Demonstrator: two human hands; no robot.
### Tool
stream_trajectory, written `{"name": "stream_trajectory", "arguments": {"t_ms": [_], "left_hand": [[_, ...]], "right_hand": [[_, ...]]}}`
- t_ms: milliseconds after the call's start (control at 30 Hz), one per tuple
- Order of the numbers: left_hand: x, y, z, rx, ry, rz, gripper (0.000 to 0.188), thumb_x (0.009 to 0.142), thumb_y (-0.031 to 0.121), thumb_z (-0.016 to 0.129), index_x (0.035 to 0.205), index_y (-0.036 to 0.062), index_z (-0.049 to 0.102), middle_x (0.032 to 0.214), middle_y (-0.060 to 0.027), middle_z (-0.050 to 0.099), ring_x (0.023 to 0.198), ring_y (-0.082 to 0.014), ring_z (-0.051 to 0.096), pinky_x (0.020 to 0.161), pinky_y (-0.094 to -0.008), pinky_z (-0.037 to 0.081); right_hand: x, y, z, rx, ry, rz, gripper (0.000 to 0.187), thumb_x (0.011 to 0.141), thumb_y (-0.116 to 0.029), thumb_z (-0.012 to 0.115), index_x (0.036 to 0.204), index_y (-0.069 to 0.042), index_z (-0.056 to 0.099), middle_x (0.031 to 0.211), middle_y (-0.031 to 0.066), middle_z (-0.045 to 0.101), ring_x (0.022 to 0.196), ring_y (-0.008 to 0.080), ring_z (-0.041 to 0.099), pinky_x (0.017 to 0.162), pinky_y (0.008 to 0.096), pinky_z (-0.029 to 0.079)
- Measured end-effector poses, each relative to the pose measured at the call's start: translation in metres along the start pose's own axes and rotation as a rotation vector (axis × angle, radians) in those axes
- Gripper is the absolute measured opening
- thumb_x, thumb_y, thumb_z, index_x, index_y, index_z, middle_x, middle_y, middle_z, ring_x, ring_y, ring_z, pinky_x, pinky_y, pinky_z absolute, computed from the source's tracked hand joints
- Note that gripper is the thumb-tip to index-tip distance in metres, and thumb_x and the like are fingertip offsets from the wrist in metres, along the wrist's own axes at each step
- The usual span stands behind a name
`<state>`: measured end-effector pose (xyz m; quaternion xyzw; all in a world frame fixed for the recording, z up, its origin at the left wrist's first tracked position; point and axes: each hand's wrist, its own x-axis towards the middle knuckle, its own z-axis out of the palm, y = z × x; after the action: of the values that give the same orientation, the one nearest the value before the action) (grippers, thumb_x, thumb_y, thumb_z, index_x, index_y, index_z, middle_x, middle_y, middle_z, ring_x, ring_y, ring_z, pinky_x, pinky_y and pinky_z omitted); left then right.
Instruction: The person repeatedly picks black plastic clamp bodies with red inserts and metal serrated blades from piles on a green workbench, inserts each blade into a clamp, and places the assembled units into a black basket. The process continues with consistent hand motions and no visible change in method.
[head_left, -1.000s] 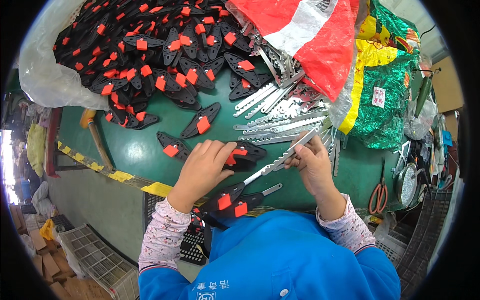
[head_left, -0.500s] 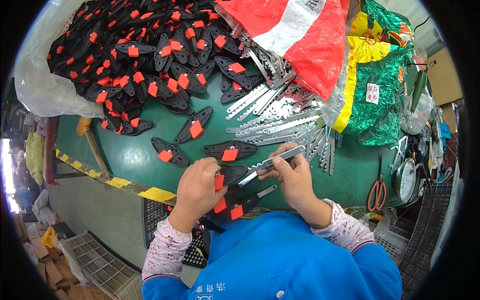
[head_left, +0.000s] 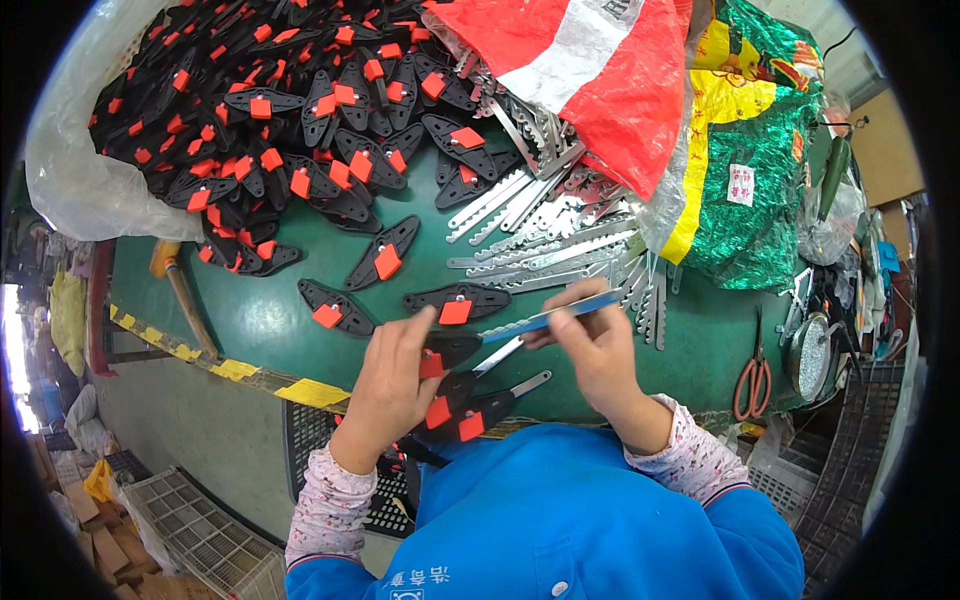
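My left hand is closed on a black plastic bracket that carries a red tab. Between the fingers and thumb of my right hand is a notched metal strip, bluish with reflected light. Its far end meets the right tip of the bracket; whether it sits inside cannot be seen. Just below, near the table edge, lie two similar brackets with strips: one bracket partly behind my left hand, another bracket with its strip sticking out to the right. A loose bracket lies just beyond my hands.
A large heap of black brackets fills the back left beside clear plastic. Loose metal strips spill from under a red-and-white bag. A green-and-yellow sack, orange-handled scissors and a hammer lie around the table.
The strip in my right hand has tilted and now catches blue light. My left fingers have shifted slightly on the bracket, one lifting. The whole view has shifted a little.
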<state>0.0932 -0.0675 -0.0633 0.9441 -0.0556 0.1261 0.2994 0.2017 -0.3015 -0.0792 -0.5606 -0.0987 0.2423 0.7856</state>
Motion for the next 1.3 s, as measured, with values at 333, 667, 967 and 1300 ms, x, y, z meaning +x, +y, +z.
{"name": "stream_trajectory", "arguments": {"t_ms": [333, 667, 967, 1300], "left_hand": [[-0.012, 0.001, -0.006, -0.037, -0.226, -0.052, 0.071, 0.073, -0.003, 0.081, 0.14, 0.0002, 0.057, 0.119, -0.0191, 0.066, 0.112, -0.0393, 0.064, 0.097, -0.0457, 0.053], [-0.005, 0.016, -0.014, -0.051, -0.299, 0.062, 0.071, 0.073, 0.001, 0.083, 0.139, 0.0004, 0.06, 0.118, -0.0187, 0.067, 0.108, -0.0384, 0.065, 0.094, -0.0465, 0.055], [-0.005, 0.022, 0.017, 0.055, -0.079, 0.14, 0.062, 0.069, 0.044, 0.094, 0.11, 0.0059, 0.068, 0.088, -0.0077, 0.061, 0.073, -0.0266, 0.065, 0.058, -0.0382, 0.052], [-0.022, -0.012, 0.005, 0.046, -0.243, 0.014, 0.044, 0.077, 0.03, 0.09, 0.104, 0.0028, 0.068, 0.106, -0.0131, 0.059, 0.095, -0.033, 0.058, 0.08, -0.0421, 0.051]], "right_hand": [[-0.007, 0.002, -0.003, 0.039, -0.113, 0.358, 0.013, 0.098, -0.008, 0.077, 0.1, 0.001, 0.068, 0.099, 0.0126, 0.076, 0.086, 0.0173, 0.076, 0.073, 0.0293, 0.063], [-0.04, 0.015, 0.014, 0.071, -0.098, 0.329, 0.024, 0.106, -0.023, 0.071, 0.103, 0.0, 0.063, 0.091, 0.0082, 0.07, 0.073, 0.0108, 0.066, 0.066, 0.0269, 0.056], [-0.037, 0.007, 0.011, -0.032, -0.42, 0.233, 0.047, 0.117, -0.043, 0.041, 0.135, -0.003, 0.058, 0.085, 0.0039, 0.06, 0.076, 0.0098, 0.058, 0.071, 0.0256, 0.05], [0.03, -0.011, -0.064, -1.506, -0.433, -0.585, 0.031, 0.081, -0.006, 0.068, 0.11, -0.012, 0.072, 0.108, 0.0046, 0.062, 0.096, 0.0244, 0.067, 0.075, 0.0368, 0.059]]}}
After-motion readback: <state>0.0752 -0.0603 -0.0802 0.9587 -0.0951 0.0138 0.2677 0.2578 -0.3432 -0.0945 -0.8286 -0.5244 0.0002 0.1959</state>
